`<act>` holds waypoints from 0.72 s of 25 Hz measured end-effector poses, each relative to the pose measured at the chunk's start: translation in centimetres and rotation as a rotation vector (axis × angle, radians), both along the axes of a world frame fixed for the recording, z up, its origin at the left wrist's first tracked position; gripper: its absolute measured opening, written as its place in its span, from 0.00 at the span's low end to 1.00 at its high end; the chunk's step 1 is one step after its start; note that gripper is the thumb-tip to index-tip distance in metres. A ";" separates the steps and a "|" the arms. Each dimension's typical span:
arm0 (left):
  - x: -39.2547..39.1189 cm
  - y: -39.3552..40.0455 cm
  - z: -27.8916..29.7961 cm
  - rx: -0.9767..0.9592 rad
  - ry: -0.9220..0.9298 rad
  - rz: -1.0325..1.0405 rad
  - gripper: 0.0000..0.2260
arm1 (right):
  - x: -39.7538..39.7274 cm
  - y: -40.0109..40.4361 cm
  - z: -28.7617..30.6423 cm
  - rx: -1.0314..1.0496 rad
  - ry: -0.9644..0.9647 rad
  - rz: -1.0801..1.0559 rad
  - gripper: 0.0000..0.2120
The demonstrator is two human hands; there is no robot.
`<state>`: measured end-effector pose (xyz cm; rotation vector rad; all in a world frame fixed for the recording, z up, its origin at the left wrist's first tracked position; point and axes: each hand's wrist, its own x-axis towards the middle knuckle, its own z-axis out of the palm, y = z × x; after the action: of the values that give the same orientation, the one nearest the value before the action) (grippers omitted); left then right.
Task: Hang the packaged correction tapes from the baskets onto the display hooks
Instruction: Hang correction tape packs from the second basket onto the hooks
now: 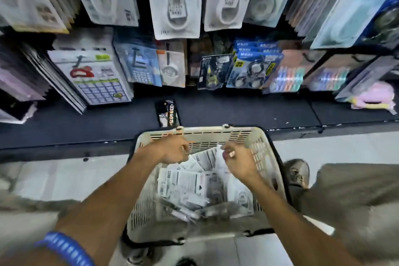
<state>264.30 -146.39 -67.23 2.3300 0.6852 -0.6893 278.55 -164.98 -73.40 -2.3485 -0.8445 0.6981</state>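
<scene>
A cream plastic basket (262, 157) stands on the floor below me, filled with several packaged correction tapes (183, 185) lying backs up. Both my hands are inside it near its far wall. My left hand (170, 150) has its fingers curled down onto the pile, and the blur hides whether it holds a pack. My right hand (237, 160) pinches the top edge of a white pack (239, 195) that stands tilted along the basket's right side. Correction tape packs (176, 0) hang on display hooks at the top.
A dark shelf base (237, 112) runs across in front of the basket, with a small dark box (168, 113) lying on it. Calculators (99, 77), glue packs and pens hang on lower hooks. A trouser leg and shoe (296, 171) are at the right.
</scene>
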 end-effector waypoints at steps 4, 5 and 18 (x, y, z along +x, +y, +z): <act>-3.6 -1.5 -7.9 -0.109 0.528 -0.178 0.21 | -1.9 -1.3 -5.6 -0.396 0.068 0.339 0.17; -3.6 -1.0 -8.7 -0.110 0.513 -0.147 0.20 | -1.8 -0.5 -6.0 -0.389 0.004 0.343 0.18; -2.5 -0.4 -17.3 -0.153 0.148 0.518 0.33 | -2.9 6.9 -13.3 -0.629 0.068 0.431 0.32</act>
<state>261.79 -146.74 -84.56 1.8599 1.2005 -0.6465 275.68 -158.05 -86.74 -2.6718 -1.2605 1.3819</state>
